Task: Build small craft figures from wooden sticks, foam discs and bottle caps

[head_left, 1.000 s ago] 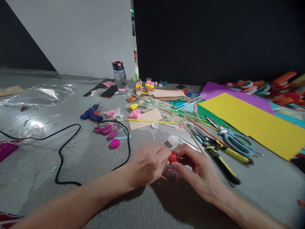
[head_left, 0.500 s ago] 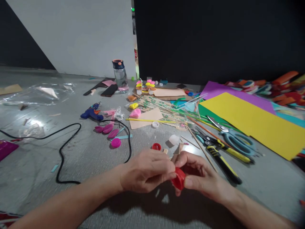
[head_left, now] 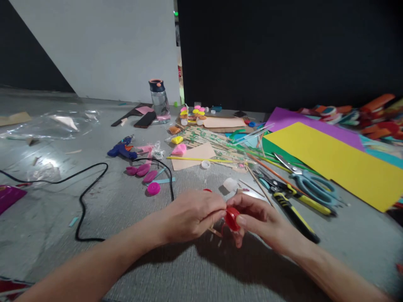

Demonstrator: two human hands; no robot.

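A red round cap (head_left: 232, 219), tilted with its hollow side showing, is held above the grey table. My right hand (head_left: 260, 218) grips its right side between thumb and fingers. On the other side, the pinched fingertips of my left hand (head_left: 197, 214) meet the cap's upper left edge. Below my left fingertips a small wooden stick (head_left: 215, 231) shows. Another red piece (head_left: 207, 191) is mostly hidden behind my left hand. A translucent white lump (head_left: 230, 184) lies just beyond my hands.
Yellow-black pliers (head_left: 294, 216) and blue-handled scissors (head_left: 311, 184) lie right, near a yellow sheet (head_left: 340, 161). Thin sticks (head_left: 204, 140) spread across the middle. A blue glue gun (head_left: 121, 152), black cord (head_left: 82, 201) and pink cap (head_left: 153, 188) are left. A bottle (head_left: 159, 100) stands behind.
Both hands have moved slightly up, away from my body, with the red cap. My left hand now covers most of the other red piece, and the small stick shows beneath it.
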